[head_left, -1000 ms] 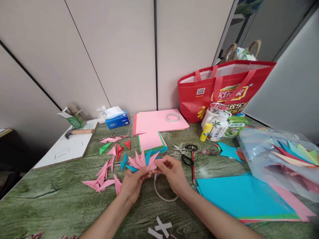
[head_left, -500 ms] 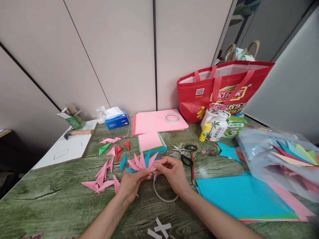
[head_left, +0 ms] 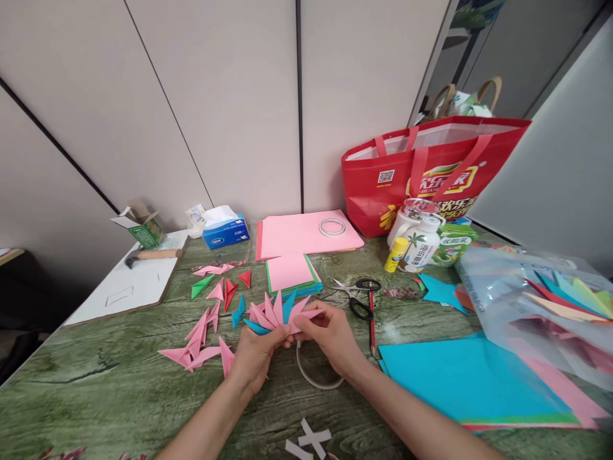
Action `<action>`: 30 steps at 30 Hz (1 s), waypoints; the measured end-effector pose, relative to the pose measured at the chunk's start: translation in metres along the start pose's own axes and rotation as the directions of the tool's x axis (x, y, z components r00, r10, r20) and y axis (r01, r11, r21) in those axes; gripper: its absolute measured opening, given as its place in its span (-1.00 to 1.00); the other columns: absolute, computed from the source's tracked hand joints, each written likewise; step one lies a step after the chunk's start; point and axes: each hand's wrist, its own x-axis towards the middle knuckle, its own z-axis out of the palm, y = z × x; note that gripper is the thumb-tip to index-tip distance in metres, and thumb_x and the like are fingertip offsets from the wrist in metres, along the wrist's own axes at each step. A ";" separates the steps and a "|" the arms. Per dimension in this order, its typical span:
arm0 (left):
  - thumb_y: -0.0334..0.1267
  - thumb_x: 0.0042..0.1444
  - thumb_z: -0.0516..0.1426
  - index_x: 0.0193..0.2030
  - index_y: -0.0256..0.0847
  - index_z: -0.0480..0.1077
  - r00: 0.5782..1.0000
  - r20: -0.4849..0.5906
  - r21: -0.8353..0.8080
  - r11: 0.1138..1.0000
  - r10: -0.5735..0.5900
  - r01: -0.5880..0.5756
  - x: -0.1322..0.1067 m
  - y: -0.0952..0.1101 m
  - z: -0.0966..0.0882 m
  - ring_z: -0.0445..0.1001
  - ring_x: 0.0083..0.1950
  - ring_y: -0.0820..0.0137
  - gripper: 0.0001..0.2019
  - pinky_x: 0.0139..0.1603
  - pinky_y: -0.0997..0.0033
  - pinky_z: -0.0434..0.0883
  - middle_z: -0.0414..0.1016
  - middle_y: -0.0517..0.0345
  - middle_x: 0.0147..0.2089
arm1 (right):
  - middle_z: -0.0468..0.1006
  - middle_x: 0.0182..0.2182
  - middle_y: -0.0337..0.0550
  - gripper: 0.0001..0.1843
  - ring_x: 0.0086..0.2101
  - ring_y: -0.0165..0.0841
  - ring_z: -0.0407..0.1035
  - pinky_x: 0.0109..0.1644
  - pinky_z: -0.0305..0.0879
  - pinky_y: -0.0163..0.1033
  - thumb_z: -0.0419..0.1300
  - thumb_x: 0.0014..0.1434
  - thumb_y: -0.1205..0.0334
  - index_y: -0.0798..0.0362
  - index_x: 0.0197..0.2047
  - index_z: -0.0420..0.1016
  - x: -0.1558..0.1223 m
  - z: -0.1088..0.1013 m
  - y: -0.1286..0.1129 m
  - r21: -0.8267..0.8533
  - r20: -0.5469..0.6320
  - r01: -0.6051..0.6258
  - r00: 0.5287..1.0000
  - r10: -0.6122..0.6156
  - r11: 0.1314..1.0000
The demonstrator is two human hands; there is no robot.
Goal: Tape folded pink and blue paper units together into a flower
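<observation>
Head view: both hands meet over the green wood-grain table (head_left: 96,396). The left hand (head_left: 256,354) is closed, pinching the base of a fan of pink and blue folded paper points (head_left: 275,313), which it holds just above the tabletop. The right hand (head_left: 330,335) grips the fan's rightmost pink point between thumb and fingers.

Directly under the fan lies a thin beige hoop (head_left: 316,377), partly hidden by the right hand. Left of the fan are loose pink folded paper points (head_left: 196,342). Just right of it lie black-handled scissors (head_left: 359,297) touching a thin red pencil (head_left: 371,326). Behind the fan sits a small square paper stack with pink on top (head_left: 290,271), and further back large pink sheets (head_left: 306,233) carry a clear tape roll (head_left: 332,226). Right of the fan, near the table edge, lie broad blue paper sheets (head_left: 464,377).

Behind and left of the fan, a blue tissue box (head_left: 225,231) has white tissue standing out of it. Far right of the fan, a clear plastic bag (head_left: 536,300) holds coloured folded paper shapes. Behind and right, the red tote bag (head_left: 431,172) stands open; its contents cannot be made out.
</observation>
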 end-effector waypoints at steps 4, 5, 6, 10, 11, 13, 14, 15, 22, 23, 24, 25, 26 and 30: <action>-0.37 -0.33 0.34 -0.58 -0.36 0.44 0.998 -0.007 0.072 0.996 0.056 -0.055 -0.001 0.000 0.002 0.36 -0.64 0.53 -0.83 -0.59 0.57 0.35 0.45 0.18 -0.66 | 0.40 -0.58 -0.29 -0.74 -0.54 -0.42 0.31 -0.42 0.38 -0.24 0.33 -0.21 0.12 0.10 -0.54 0.38 0.000 0.000 0.001 0.005 0.001 -0.013 1.000 0.013 1.000; -0.36 -0.33 0.33 -0.57 -0.36 0.44 0.998 -0.006 0.083 0.995 0.062 -0.061 -0.001 0.001 0.003 0.36 -0.64 0.52 -0.83 -0.60 0.57 0.34 0.45 0.19 -0.66 | 0.40 -0.57 -0.29 -0.76 -0.53 -0.42 0.30 -0.42 0.36 -0.26 0.32 -0.20 0.14 0.10 -0.53 0.39 0.001 -0.001 0.001 -0.023 -0.001 -0.002 1.000 0.002 1.000; -0.36 -0.33 0.33 -0.55 -0.35 0.44 0.998 -0.002 0.091 0.994 0.066 -0.066 -0.001 0.001 0.002 0.35 -0.64 0.52 -0.82 -0.60 0.57 0.34 0.44 0.19 -0.66 | 0.40 -0.57 -0.28 -0.78 -0.52 -0.43 0.29 -0.41 0.33 -0.28 0.31 -0.18 0.16 0.11 -0.54 0.40 0.001 -0.002 0.001 -0.063 -0.001 0.020 1.000 -0.020 0.998; -0.36 -0.33 0.33 -0.54 -0.34 0.42 0.997 0.030 0.112 0.991 0.065 -0.068 -0.001 0.000 0.001 0.33 -0.64 0.52 -0.81 -0.63 0.56 0.31 0.43 0.22 -0.66 | 0.39 -0.61 -0.28 -0.83 -0.53 -0.45 0.24 -0.41 0.21 -0.34 0.29 -0.16 0.25 0.13 -0.61 0.39 0.002 -0.005 0.000 -0.174 -0.006 0.107 0.994 -0.109 0.979; -0.36 -0.32 0.33 -0.53 -0.34 0.42 0.998 0.033 0.116 0.991 0.062 -0.066 -0.001 -0.001 0.001 0.33 -0.64 0.53 -0.81 -0.63 0.56 0.31 0.43 0.22 -0.66 | 0.38 -0.63 -0.29 -0.82 -0.54 -0.46 0.23 -0.42 0.19 -0.34 0.28 -0.17 0.25 0.13 -0.63 0.37 0.002 -0.006 0.000 -0.151 -0.016 0.103 0.994 -0.106 0.983; -0.36 -0.30 0.33 -0.53 -0.35 0.43 0.998 0.032 0.121 0.991 0.057 -0.061 0.000 -0.002 0.001 0.34 -0.63 0.52 -0.82 -0.62 0.56 0.32 0.43 0.21 -0.65 | 0.36 -0.65 -0.30 -0.79 -0.57 -0.47 0.21 -0.44 0.17 -0.34 0.29 -0.17 0.24 0.12 -0.64 0.34 0.002 -0.005 0.001 -0.073 -0.033 0.073 0.997 -0.076 0.995; -0.35 -0.29 0.32 -0.52 -0.35 0.44 0.998 0.031 0.120 0.991 0.058 -0.062 0.000 -0.003 0.001 0.34 -0.62 0.52 -0.83 -0.61 0.57 0.33 0.44 0.20 -0.64 | 0.35 -0.65 -0.31 -0.78 -0.58 -0.47 0.21 -0.45 0.17 -0.34 0.29 -0.17 0.22 0.12 -0.63 0.33 0.002 -0.004 0.002 -0.037 -0.035 0.058 0.998 -0.060 0.998; -0.35 -0.28 0.32 -0.52 -0.35 0.45 0.998 0.031 0.115 0.991 0.061 -0.065 0.000 -0.003 0.001 0.35 -0.61 0.52 -0.84 -0.59 0.57 0.34 0.45 0.19 -0.63 | 0.35 -0.65 -0.31 -0.78 -0.58 -0.47 0.21 -0.45 0.18 -0.34 0.28 -0.17 0.20 0.11 -0.61 0.33 0.002 -0.003 0.002 -0.013 -0.030 0.049 0.998 -0.049 0.999; -0.35 -0.24 0.32 -0.30 -0.33 0.51 0.994 0.101 0.041 0.998 0.038 -0.042 -0.002 0.003 0.004 0.53 -0.31 0.29 -0.73 -0.27 0.32 0.50 0.59 -0.01 -0.28 | 0.41 -0.58 -0.27 -0.81 -0.52 -0.44 0.25 -0.39 0.19 -0.34 0.27 -0.13 0.17 0.11 -0.54 0.40 0.003 -0.005 0.002 -0.134 -0.040 0.098 0.994 -0.104 0.986; -0.35 -0.25 0.32 -0.29 -0.33 0.51 0.994 0.106 0.045 0.999 0.018 -0.023 -0.002 0.004 0.004 0.54 -0.30 0.26 -0.71 -0.26 0.28 0.51 0.59 -0.02 -0.27 | 0.42 -0.58 -0.26 -0.81 -0.51 -0.43 0.25 -0.39 0.18 -0.34 0.28 -0.13 0.17 0.11 -0.55 0.40 0.003 -0.006 0.002 -0.146 -0.049 0.100 0.993 -0.108 0.984; -0.34 -0.26 0.33 -0.30 -0.34 0.51 0.995 0.104 0.051 0.999 -0.007 0.002 -0.003 0.004 0.003 0.54 -0.31 0.23 -0.70 -0.27 0.25 0.52 0.59 -0.04 -0.29 | 0.42 -0.57 -0.25 -0.81 -0.51 -0.43 0.25 -0.38 0.18 -0.33 0.28 -0.13 0.17 0.11 -0.55 0.40 0.004 -0.007 0.003 -0.149 -0.052 0.101 0.993 -0.110 0.984; -0.32 -0.27 0.33 -0.31 -0.35 0.51 0.995 0.099 0.056 0.998 -0.033 0.028 -0.003 0.004 0.003 0.55 -0.35 0.22 -0.70 -0.29 0.23 0.52 0.60 -0.04 -0.32 | 0.43 -0.57 -0.25 -0.81 -0.51 -0.43 0.25 -0.38 0.18 -0.33 0.28 -0.14 0.17 0.11 -0.55 0.40 0.004 -0.008 0.003 -0.147 -0.053 0.103 0.992 -0.112 0.984; -0.31 -0.28 0.34 -0.32 -0.36 0.50 0.994 0.093 0.060 0.997 -0.055 0.049 -0.003 0.004 0.002 0.55 -0.39 0.22 -0.69 -0.32 0.22 0.52 0.60 -0.05 -0.36 | 0.43 -0.57 -0.25 -0.81 -0.52 -0.43 0.25 -0.38 0.18 -0.32 0.28 -0.13 0.18 0.12 -0.55 0.40 0.004 -0.008 0.003 -0.147 -0.052 0.108 0.992 -0.117 0.983; -0.29 -0.31 0.35 -0.36 -0.38 0.49 0.994 0.079 0.059 0.996 -0.078 0.074 -0.002 0.002 0.000 0.55 -0.45 0.21 -0.69 -0.36 0.22 0.52 0.59 -0.05 -0.45 | 0.41 -0.57 -0.26 -0.83 -0.51 -0.44 0.24 -0.37 0.16 -0.33 0.28 -0.14 0.21 0.12 -0.54 0.41 0.003 -0.008 0.002 -0.182 -0.029 0.117 0.992 -0.124 0.976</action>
